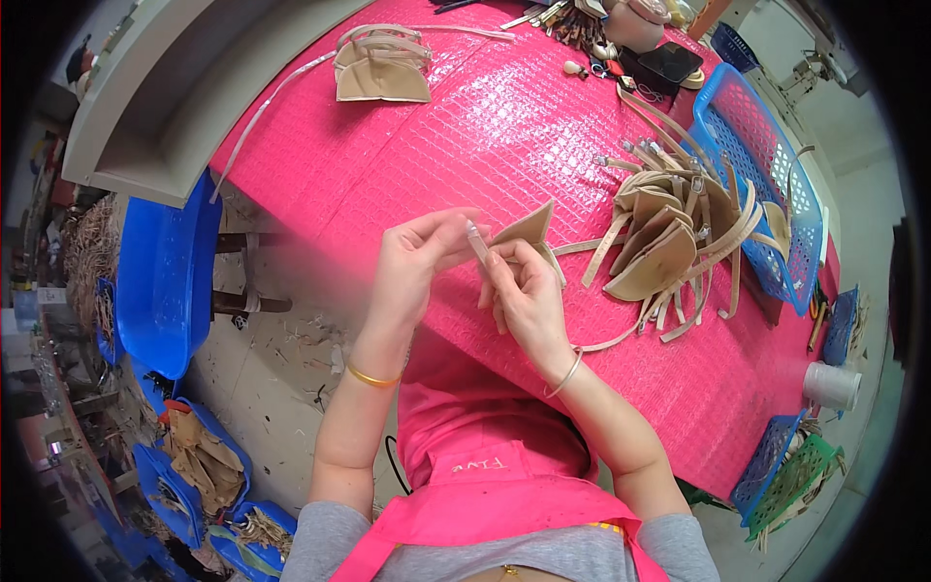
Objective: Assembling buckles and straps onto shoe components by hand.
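Observation:
Above the near edge of the pink-covered table, my two hands meet at a narrow strap end [478, 242] that looks wrapped in clear plastic. My right hand [529, 301] is closed on it, thumb on top. Just behind those fingers stands a folded tan shoe-upper piece [529, 228], apparently joined to the strap. My left hand [417, 257] is pinched at the wrapped tip; whatever lies between its fingertips is hidden. To the right lies a heap of similar tan pieces [655, 252] with long straps, some ends glinting with clear plastic.
Another strapped tan piece [383, 78] sits at the far left of the table [436, 155]. A blue basket [747, 116], a phone [672, 61] and a white thread spool [831, 386] stand along the right side. Left of the table is a blue plastic bin [165, 281].

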Demonstrator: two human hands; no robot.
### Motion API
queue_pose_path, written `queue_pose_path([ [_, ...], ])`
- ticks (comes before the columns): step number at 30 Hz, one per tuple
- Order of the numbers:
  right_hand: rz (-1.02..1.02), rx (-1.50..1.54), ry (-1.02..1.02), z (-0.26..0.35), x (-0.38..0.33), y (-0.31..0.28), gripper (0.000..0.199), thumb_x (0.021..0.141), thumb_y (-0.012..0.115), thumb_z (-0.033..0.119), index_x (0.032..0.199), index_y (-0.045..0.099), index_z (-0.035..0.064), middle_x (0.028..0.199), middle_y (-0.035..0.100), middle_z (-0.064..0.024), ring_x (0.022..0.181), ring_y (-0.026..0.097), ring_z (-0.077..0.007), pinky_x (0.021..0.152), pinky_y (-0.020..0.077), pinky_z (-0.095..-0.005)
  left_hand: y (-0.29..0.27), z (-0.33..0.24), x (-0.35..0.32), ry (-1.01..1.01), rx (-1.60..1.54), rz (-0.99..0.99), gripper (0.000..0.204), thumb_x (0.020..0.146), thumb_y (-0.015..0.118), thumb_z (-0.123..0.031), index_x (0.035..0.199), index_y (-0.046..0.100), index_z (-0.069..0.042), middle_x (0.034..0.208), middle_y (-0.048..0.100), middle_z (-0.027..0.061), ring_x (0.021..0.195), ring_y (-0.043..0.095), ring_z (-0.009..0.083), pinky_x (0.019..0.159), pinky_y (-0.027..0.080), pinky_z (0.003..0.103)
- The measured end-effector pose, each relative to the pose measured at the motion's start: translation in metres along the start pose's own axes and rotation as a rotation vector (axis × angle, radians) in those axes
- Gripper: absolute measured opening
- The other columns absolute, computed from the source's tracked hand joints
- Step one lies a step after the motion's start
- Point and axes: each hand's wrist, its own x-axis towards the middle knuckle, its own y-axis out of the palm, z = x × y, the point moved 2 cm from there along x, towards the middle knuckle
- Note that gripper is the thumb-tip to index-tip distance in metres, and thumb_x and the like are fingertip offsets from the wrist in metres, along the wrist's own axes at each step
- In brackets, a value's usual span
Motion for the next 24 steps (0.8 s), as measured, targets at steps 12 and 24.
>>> queue_pose_path([
  [12,0.021,-0.042,-0.163,0.016,-0.005,0.006,0.010,0.085,0.050,0.010,0.084,0.052,0.0006,0.055,0.054,-0.0030,0.050,0.050,-0.0076,0.045,0.0381,-0.0242,-0.002,-0.005,-0.010,0.073,0.113,0.021,0.024,0.082,0.054,-0.004,0.102,0.055,0.007,0.090,0.062,0.0186,0.082,0.062,0.0221,0.075,0.052,0.031],
  [24,0.136,0.127,-0.059,0.005,-0.017,0.004,0.014,0.088,0.046,0.011,0.093,0.050,-0.0009,0.068,0.057,-0.0061,0.056,0.056,-0.0114,0.051,0.0445,-0.0227,-0.004,-0.015,-0.003,0.068,0.266,0.092,0.022,0.078,0.058,-0.003,0.099,0.059,0.005,0.086,0.063,0.0109,0.075,0.060,0.0135,0.068,0.050,0.024],
])
